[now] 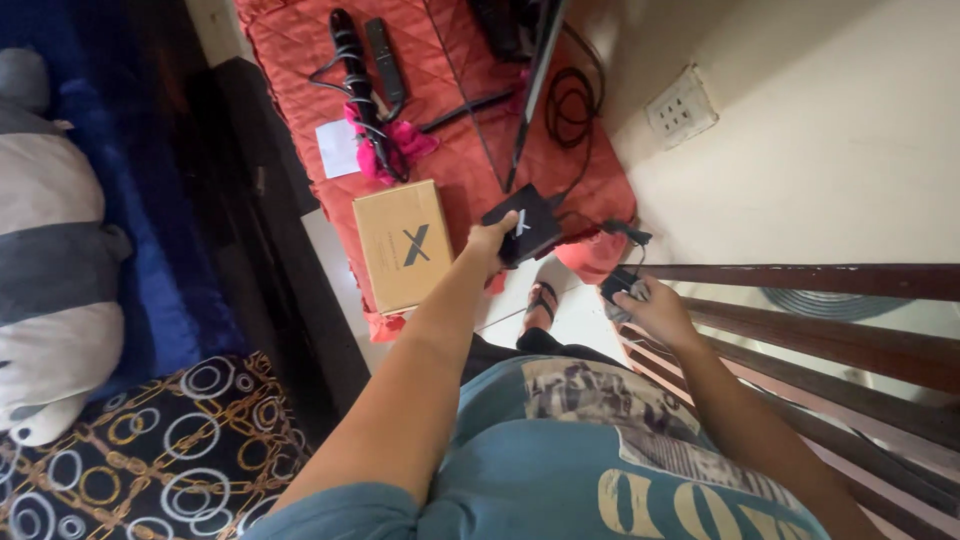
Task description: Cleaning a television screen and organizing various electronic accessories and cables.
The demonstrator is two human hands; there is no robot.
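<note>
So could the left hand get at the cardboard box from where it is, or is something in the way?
Probably yes. The cardboard box lies uncovered on the red quilted cloth, just beside the left hand. But that hand is holding the small black box, so it isn't free.

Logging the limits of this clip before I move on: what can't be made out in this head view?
- Head view: the underside and near edge of the small black box are hidden by the left hand.
- What the right hand grips is dark and mostly covered by its fingers; it cannot be identified.
- The black stand and cables are cut off by the top edge.
- The wall socket is too small to show its detail.
</note>
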